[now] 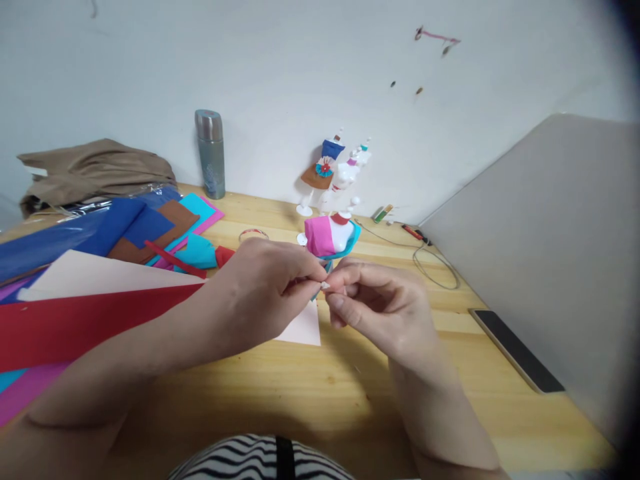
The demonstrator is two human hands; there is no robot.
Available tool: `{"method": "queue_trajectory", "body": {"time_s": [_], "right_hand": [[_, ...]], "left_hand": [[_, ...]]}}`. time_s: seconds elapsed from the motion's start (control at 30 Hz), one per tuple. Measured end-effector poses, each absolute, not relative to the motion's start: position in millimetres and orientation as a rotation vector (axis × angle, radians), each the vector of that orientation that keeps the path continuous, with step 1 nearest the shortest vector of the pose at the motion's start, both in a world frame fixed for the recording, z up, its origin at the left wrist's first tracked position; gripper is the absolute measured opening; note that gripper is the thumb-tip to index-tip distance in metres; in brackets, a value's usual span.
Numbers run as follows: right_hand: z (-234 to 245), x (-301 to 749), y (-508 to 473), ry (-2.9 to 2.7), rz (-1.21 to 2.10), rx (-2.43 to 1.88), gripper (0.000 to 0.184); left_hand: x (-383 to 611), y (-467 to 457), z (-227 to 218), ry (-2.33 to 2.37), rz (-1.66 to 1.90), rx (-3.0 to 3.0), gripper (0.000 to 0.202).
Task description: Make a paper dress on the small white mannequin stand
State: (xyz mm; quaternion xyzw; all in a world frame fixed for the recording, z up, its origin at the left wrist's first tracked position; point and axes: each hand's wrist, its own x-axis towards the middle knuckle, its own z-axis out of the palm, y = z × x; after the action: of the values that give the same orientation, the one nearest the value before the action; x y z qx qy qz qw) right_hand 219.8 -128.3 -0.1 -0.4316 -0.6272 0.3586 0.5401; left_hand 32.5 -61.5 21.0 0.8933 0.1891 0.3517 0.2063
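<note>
My left hand [273,283] and my right hand [387,303] meet in the middle of the view, above the wooden table. A tiny white piece [325,285] shows between their fingertips, too small to name. My left thumb and forefinger pinch it, and my right fingers close in on it from the other side. Just behind the hands is a small white mannequin [344,235] with pink, red and turquoise cloth on it, partly hidden. Below my fingers lies a pale pink sheet [303,328], mostly covered by my left hand.
More dressed mini mannequins [327,163] stand near the wall. Coloured sheets [100,313] pile up at left, below a brown cloth [100,170]. A steel flask [211,157] stands at the back. A thin cable [440,283] and a phone [517,350] lie at right, beside a partition [555,220].
</note>
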Motion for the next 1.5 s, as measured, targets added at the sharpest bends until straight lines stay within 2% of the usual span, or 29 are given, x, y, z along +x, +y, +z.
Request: {"method": "queue_trajectory", "body": {"time_s": [0.17,0.43,0.8,1.23,1.5], "right_hand": [[1,220,-131,-1.57,0.76,-1.048,0.008],[-2,223,-134,-1.729,0.62,-1.089,0.011],[-2,221,-135,-1.69,0.602,-1.133,0.012],[5,216,-133,-1.365,0.87,-1.09,0.009],[1,220,-135,-1.3,0.972,-1.086,0.015]], "left_hand": [[33,-64,22,0.553,1.145,2.516,0.028],[31,-65,24,0.603,1.058,2.614,0.021],[33,-66,13,0.589,1.182,2.863,0.023],[41,-69,13,0.448,1.528,2.984,0.031],[39,-67,14,0.406,1.463,2.997,0.032]]}}
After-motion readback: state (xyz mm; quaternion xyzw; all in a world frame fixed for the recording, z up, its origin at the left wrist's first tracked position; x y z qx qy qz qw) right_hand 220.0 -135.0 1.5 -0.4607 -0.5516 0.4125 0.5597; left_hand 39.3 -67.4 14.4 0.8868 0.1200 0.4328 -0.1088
